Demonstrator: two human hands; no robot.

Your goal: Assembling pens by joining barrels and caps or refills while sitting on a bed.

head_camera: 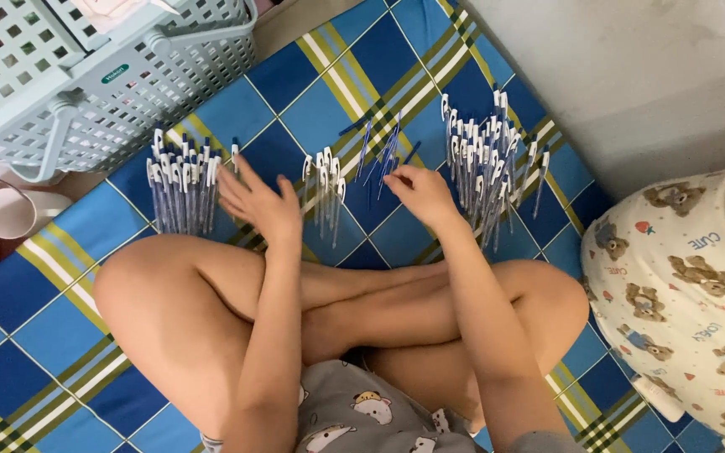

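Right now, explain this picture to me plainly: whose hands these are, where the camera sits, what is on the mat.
The single picture comes from a camera worn on a person's head, looking down at crossed legs and two bare hands. The person sits on a blue checked mat. Pens lie in three groups: the left pen pile, the middle pens, the right pen pile, with thin blue refills between. The left hand hovers open, holding nothing. The right hand pinches at the refills. A plastic basket and a pillow flank the mat.
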